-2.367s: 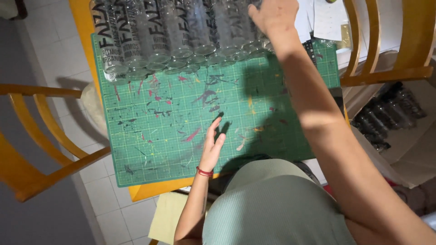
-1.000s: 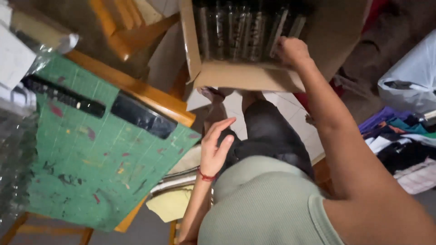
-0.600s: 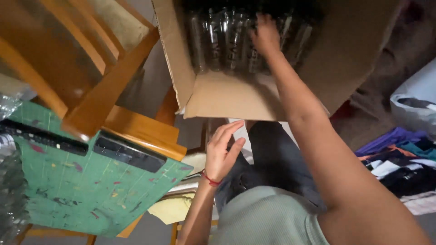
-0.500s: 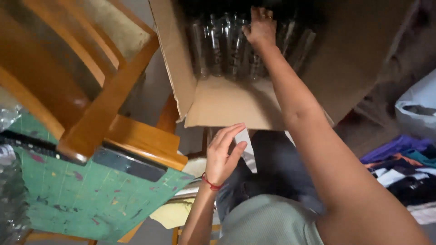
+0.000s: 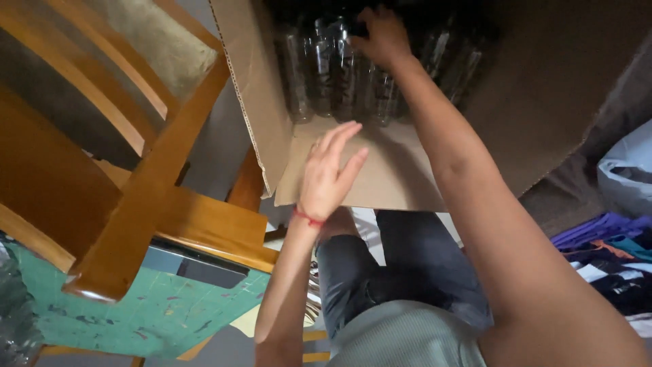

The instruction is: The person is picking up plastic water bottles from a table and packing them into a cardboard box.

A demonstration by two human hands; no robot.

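Observation:
A large brown cardboard box [image 5: 258, 102] lies open toward me, with several clear plastic bottles [image 5: 326, 75] standing in rows inside. My right hand [image 5: 382, 35] reaches deep into the box and rests on the bottles; whether its fingers grip one I cannot tell. My left hand [image 5: 329, 173] is open, fingers spread, over the box's lower flap [image 5: 387, 177], close to it or just touching it. A red band circles my left wrist.
A wooden chair [image 5: 129, 190] stands at the left. Below it is a green cutting mat [image 5: 142, 319] on a table, with a dark flat bar [image 5: 193, 265] on it. Folded clothes [image 5: 611, 251] and a pale bag [image 5: 628, 177] lie at the right.
The view swung from the green mat and the wrapped bottles to the box. My right hand went deeper among the boxed bottles. My left hand left the mat and rose to the box flap.

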